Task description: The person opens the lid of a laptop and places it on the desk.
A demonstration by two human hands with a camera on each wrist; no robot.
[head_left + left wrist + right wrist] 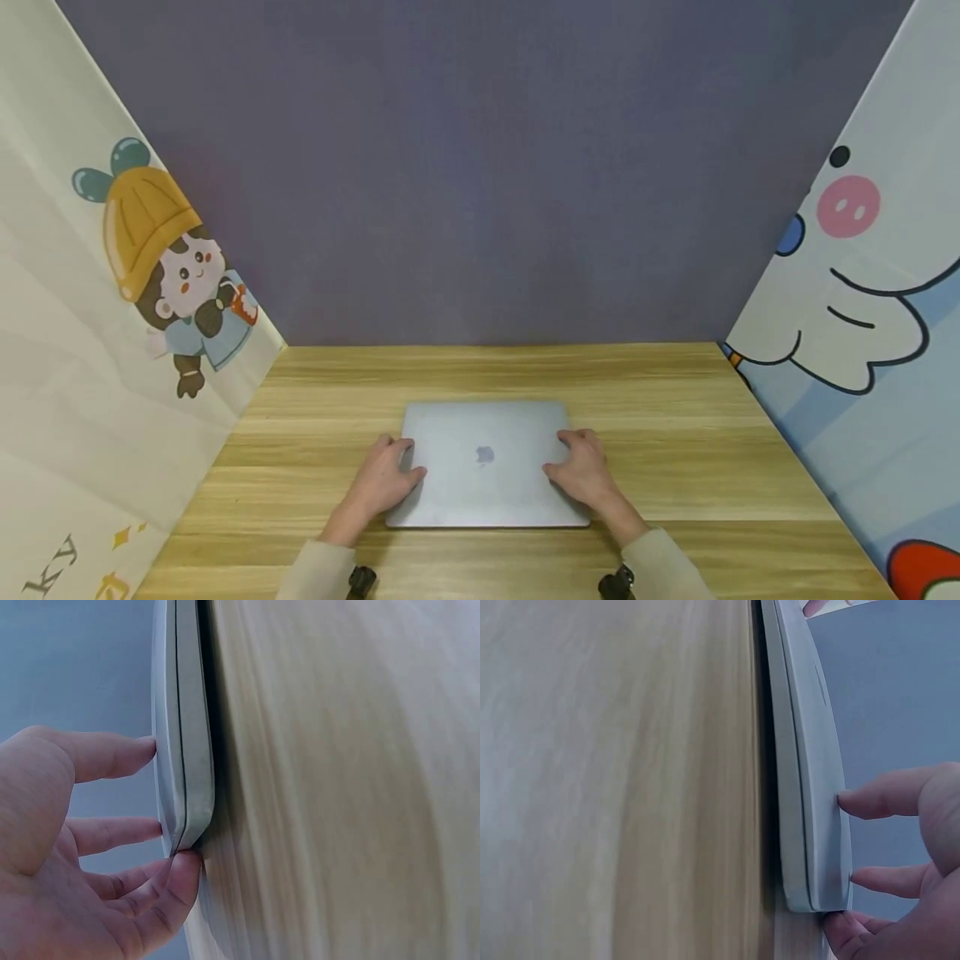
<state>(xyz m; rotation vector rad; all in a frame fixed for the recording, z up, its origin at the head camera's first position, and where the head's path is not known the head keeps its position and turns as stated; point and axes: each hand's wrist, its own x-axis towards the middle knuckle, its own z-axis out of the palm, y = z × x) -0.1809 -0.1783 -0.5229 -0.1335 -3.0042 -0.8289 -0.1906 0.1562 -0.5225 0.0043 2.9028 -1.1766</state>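
A closed silver laptop (480,492) lies flat on the wooden table, its lid up and a dark apple logo (485,455) in the middle. My left hand (384,477) grips its left side, the thumb on the lid. At the opposite side my right hand (584,469) grips it the same way, thumb on top. In the left wrist view, fingertips (184,874) meet the laptop's corner, where a thin seam runs between lid and base. Fingertips (840,926) of the right hand also sit right at a corner in the right wrist view.
The wood-grain table (675,433) runs back to a dark grey-purple panel (480,183). A cream sheet with a cartoon child (191,267) stands at left, a blue and white cartoon sheet (862,317) at right. Small black devices (362,581) sit at both wrists.
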